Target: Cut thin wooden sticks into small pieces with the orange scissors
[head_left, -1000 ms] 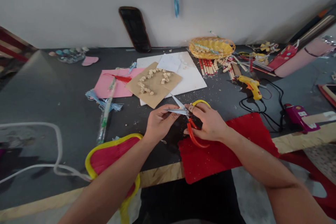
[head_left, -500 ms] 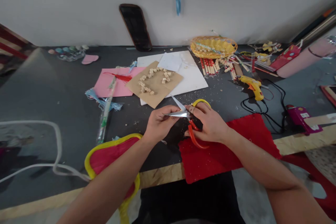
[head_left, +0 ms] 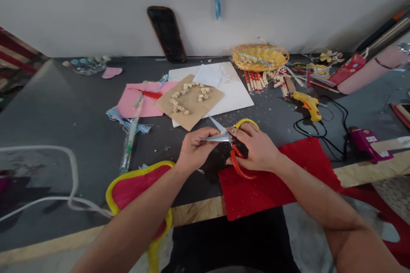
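The scissors [head_left: 221,137] are just to the near right of the brown paper square [head_left: 209,106], held above the dark tabletop [head_left: 92,123]. Their pointed, silvery blades stand apart in a narrow V, one blade angled toward the paper square and the other reaching left; one handle loop is yellow, the other glossy orange-red. The right hand [head_left: 261,149] grips them around the handles and near the pivot. The left hand [head_left: 195,149] is closed in a pinch beside the blades, and what, if anything, lies between its fingertips is too small to tell. Knobbly beige pieces [head_left: 186,89] form a broken curve on the paper square, which overlaps pink paper [head_left: 128,102] on its left and a white sheet [head_left: 238,91] on its right. Well to the right of the square lies a yellow glue gun [head_left: 307,103]; a red cloth [head_left: 256,196] lies to its near right, partly beneath the right forearm.
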`<state>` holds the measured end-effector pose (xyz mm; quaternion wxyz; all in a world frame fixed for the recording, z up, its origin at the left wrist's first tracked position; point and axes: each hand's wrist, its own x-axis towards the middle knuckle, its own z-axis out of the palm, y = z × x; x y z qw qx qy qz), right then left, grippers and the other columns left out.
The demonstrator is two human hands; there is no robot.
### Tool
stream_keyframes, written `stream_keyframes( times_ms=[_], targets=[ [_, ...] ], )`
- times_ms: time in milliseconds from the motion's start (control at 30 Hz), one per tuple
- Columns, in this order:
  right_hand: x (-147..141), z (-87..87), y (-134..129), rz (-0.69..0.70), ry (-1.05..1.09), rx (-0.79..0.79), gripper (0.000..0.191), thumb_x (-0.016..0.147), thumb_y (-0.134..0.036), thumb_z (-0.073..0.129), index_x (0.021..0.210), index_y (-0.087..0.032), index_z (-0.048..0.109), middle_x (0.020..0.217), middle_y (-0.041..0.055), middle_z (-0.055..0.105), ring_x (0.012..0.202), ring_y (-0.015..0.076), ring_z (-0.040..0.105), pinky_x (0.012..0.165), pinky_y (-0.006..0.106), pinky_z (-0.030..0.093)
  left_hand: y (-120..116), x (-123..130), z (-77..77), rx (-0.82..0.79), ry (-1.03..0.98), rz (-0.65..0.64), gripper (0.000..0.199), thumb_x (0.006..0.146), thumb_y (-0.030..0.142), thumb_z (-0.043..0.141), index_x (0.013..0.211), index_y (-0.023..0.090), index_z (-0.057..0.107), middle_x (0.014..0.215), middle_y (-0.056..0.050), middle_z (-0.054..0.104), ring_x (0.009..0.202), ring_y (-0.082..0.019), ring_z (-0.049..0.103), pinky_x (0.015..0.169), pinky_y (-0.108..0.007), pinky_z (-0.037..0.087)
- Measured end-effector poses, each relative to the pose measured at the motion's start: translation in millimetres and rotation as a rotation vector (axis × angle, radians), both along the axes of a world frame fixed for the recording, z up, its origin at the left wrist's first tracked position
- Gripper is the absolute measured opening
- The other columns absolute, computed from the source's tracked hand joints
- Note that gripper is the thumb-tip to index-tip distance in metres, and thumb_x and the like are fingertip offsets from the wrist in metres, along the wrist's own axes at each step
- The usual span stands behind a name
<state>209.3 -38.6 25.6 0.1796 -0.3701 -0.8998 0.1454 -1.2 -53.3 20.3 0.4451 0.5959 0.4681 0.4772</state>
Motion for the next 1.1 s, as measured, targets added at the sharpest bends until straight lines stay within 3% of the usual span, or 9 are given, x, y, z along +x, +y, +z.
stream_keyframes(
  times_ms=[267, 367, 600, 767, 900, 1100],
  targets=[
    [3.9, -1.6, 5.7, 0.112, 0.124, -0.093, 0.080, 0.075, -0.064, 0.065, 0.136, -0.016, 0.046, 0.118, 0.0159, 0.056, 0.112, 0.0295, 0.053, 0.095, 0.047, 0.050, 2.4, -2.5, 6.5, -0.054, -0.060, -0.130, 0.006, 0.072, 0.020, 0.068, 0.069, 0.015, 0.068, 0.066, -0.002, 0.063, 0.062, -0.012, 0.053, 0.059, -0.023, 0.039],
    [4.2, -1.1, 5.4, 0.105, 0.107, -0.111, 0.079, 0.076, -0.063, 0.065, 0.137, -0.016, 0.046, 0.119, 0.0163, 0.057, 0.112, 0.0296, 0.054, 0.094, 0.047, 0.051, 2.3, -1.8, 6.4, -0.067, -0.047, -0.110, 0.007, 0.072, 0.019, 0.068, 0.067, 0.015, 0.067, 0.063, -0.001, 0.062, 0.059, -0.012, 0.051, 0.057, -0.022, 0.038],
    [0.3, -0.3, -2.5, 0.010, 0.033, 0.010, 0.069, 0.081, -0.053, 0.062, 0.138, -0.016, 0.047, 0.114, 0.0161, 0.058, 0.107, 0.0295, 0.058, 0.088, 0.046, 0.053, 0.0, 1.3, 1.3, -0.072, -0.113, -0.035, 0.015, 0.074, 0.028, 0.071, 0.067, 0.015, 0.069, 0.063, -0.002, 0.064, 0.060, -0.012, 0.054, 0.058, -0.023, 0.041],
    [-0.6, -1.3, -1.8, -0.018, 0.083, -0.072, 0.073, 0.080, -0.057, 0.063, 0.138, -0.016, 0.047, 0.118, 0.0156, 0.058, 0.112, 0.0295, 0.057, 0.091, 0.045, 0.053, -1.0, 8.0, 3.3, -0.091, -0.204, 0.047, 0.022, 0.071, 0.037, 0.076, 0.075, 0.016, 0.072, 0.070, -0.004, 0.070, 0.065, -0.015, 0.062, 0.063, -0.025, 0.049],
    [-0.5, -0.4, -1.2, -0.033, 0.086, -0.084, 0.075, 0.078, -0.060, 0.063, 0.138, -0.019, 0.046, 0.121, 0.0144, 0.057, 0.113, 0.0298, 0.056, 0.090, 0.046, 0.053, -1.5, 8.2, 4.8, -0.052, -0.153, 0.073, 0.023, 0.071, 0.038, 0.076, 0.077, 0.016, 0.072, 0.073, -0.005, 0.071, 0.065, -0.015, 0.062, 0.062, -0.025, 0.049],
    [0.9, -0.2, 0.6, 0.018, 0.038, -0.007, 0.078, 0.077, -0.061, 0.064, 0.138, -0.016, 0.045, 0.117, 0.0160, 0.055, 0.112, 0.0304, 0.053, 0.092, 0.048, 0.052, -0.8, 1.2, 3.3, 0.004, 0.003, -0.013, 0.011, 0.076, 0.027, 0.069, 0.072, 0.016, 0.070, 0.066, -0.002, 0.065, 0.062, -0.012, 0.055, 0.058, -0.022, 0.041]
  ],
)
